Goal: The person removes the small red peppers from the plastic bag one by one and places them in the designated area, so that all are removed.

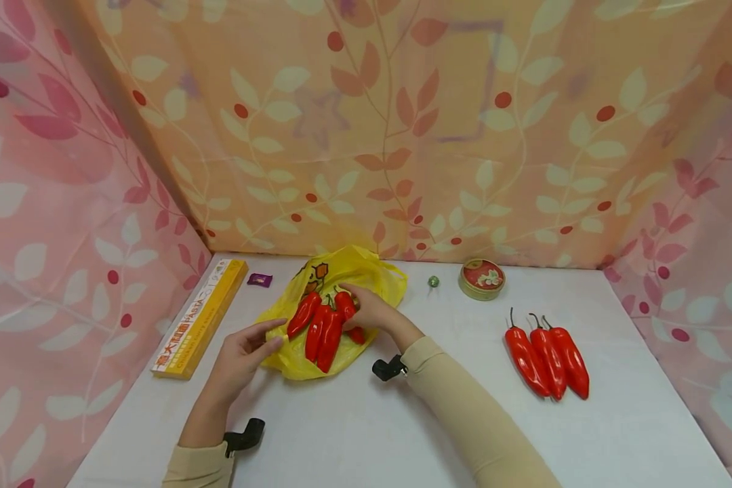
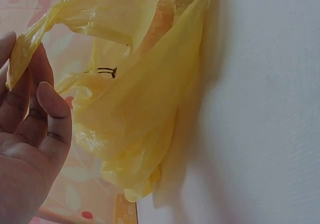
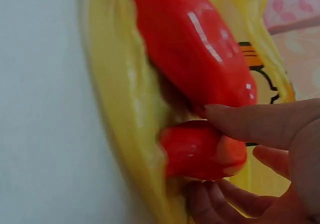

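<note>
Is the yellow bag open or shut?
Open: the yellow bag gapes, the left hand pinches its edge, and the head view shows red peppers inside.

Beige sleeves (image 1: 472, 413), wrist cameras (image 1: 246, 436) — black, elbow-shaped

L fingers (image 1: 258, 331) hold ylw bag (image 1: 385, 276) | R fingers (image 1: 363, 299) grip pepper (image 1: 344, 306) inside | 3 peppers (image 1: 547, 362) to R
</note>
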Action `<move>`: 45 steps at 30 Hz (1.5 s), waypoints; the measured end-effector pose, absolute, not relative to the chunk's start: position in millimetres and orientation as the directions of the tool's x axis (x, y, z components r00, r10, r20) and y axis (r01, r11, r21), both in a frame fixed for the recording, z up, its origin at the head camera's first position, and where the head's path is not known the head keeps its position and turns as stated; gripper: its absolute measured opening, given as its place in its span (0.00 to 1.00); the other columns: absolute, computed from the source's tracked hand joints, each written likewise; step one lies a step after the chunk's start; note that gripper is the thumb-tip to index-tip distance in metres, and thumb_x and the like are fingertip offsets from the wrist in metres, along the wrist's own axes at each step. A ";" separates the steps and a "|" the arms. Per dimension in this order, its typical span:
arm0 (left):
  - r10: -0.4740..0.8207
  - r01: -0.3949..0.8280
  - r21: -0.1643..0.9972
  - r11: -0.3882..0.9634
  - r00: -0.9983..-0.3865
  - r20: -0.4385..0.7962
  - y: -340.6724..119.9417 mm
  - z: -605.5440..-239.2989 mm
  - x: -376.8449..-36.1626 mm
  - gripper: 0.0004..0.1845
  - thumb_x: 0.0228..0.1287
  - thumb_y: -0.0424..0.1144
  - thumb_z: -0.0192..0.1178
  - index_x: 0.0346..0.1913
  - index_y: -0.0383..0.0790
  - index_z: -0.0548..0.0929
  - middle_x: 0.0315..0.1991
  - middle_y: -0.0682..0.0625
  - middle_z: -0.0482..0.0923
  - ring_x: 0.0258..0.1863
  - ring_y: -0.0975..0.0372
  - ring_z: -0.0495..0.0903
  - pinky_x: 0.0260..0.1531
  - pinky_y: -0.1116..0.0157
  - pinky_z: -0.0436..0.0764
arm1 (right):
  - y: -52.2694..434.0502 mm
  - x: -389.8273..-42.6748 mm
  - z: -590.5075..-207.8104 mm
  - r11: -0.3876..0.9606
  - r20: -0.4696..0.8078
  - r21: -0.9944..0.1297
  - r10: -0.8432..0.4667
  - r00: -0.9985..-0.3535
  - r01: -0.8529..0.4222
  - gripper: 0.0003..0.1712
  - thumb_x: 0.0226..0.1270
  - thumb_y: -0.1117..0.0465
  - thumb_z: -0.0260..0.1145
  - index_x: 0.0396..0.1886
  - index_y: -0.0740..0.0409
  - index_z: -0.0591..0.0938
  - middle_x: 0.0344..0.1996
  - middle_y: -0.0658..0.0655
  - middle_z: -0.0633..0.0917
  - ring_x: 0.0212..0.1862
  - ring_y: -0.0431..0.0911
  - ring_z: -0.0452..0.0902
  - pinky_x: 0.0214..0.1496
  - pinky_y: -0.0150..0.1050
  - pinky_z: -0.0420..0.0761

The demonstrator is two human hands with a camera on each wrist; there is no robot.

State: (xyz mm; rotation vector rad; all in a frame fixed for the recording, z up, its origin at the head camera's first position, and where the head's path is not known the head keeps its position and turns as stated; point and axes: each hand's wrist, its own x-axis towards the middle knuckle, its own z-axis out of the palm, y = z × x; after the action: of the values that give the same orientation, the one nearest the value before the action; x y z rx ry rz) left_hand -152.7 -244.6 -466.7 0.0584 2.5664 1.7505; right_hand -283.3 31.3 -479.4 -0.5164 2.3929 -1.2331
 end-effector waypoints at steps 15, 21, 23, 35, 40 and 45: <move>0.048 0.017 0.937 0.349 -0.999 0.001 -245.2 -468.3 -154.2 0.24 0.66 0.54 0.66 0.63 0.54 0.82 0.55 0.49 0.79 0.51 0.54 0.70 0.42 0.69 0.82 | 49.0 -271.9 -464.8 0.529 -0.249 -0.849 -0.410 -0.877 -0.006 0.48 0.52 0.63 0.75 0.74 0.40 0.68 0.58 0.60 0.76 0.55 0.54 0.75 0.50 0.47 0.85; 0.047 0.014 0.938 0.345 -0.999 -0.002 -245.3 -469.8 -154.2 0.26 0.66 0.55 0.66 0.64 0.52 0.82 0.55 0.49 0.78 0.51 0.54 0.70 0.42 0.68 0.82 | 62.5 -264.1 -458.0 0.485 -0.199 -0.874 -0.407 -0.892 -0.027 0.43 0.56 0.62 0.73 0.72 0.41 0.68 0.58 0.61 0.76 0.55 0.56 0.75 0.49 0.48 0.86; 0.046 0.010 0.939 0.343 -0.999 -0.007 -245.0 -469.9 -154.0 0.26 0.66 0.55 0.66 0.64 0.52 0.82 0.57 0.50 0.78 0.51 0.55 0.70 0.42 0.68 0.82 | 67.0 -260.6 -455.5 0.484 -0.179 -0.874 -0.399 -0.900 -0.041 0.41 0.57 0.61 0.72 0.70 0.40 0.68 0.58 0.61 0.76 0.56 0.55 0.75 0.49 0.48 0.86; 0.044 0.001 0.937 0.349 -0.999 -0.016 -246.1 -472.0 -151.1 0.26 0.66 0.55 0.66 0.64 0.51 0.82 0.62 0.50 0.77 0.54 0.54 0.70 0.45 0.73 0.81 | 101.8 -233.4 -438.9 0.513 -0.067 -0.853 -0.297 -0.953 -0.100 0.32 0.61 0.48 0.74 0.64 0.37 0.72 0.54 0.55 0.81 0.56 0.53 0.77 0.44 0.46 0.87; 0.047 0.019 0.936 0.352 -0.999 0.002 -247.1 -470.9 -151.4 0.25 0.66 0.56 0.65 0.63 0.53 0.82 0.53 0.48 0.79 0.49 0.55 0.70 0.40 0.69 0.81 | 124.2 -220.5 -432.6 0.566 -0.042 -0.816 -0.263 -0.964 -0.119 0.31 0.64 0.45 0.72 0.65 0.39 0.73 0.50 0.56 0.84 0.52 0.53 0.79 0.43 0.46 0.87; 0.052 0.024 0.935 0.354 -0.999 0.006 -247.2 -469.8 -152.5 0.25 0.66 0.55 0.65 0.63 0.53 0.82 0.46 0.45 0.77 0.47 0.55 0.71 0.39 0.67 0.82 | 147.8 -211.7 -428.7 0.591 -0.029 -0.797 -0.243 -0.970 -0.125 0.32 0.65 0.43 0.70 0.67 0.42 0.72 0.50 0.58 0.84 0.52 0.54 0.80 0.44 0.48 0.87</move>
State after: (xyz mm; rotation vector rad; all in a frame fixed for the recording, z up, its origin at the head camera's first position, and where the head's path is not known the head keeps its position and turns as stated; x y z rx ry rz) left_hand -152.5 -247.2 -469.8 0.0721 2.5641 1.7704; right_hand -211.7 147.8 -428.7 -0.3118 2.6801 -1.3267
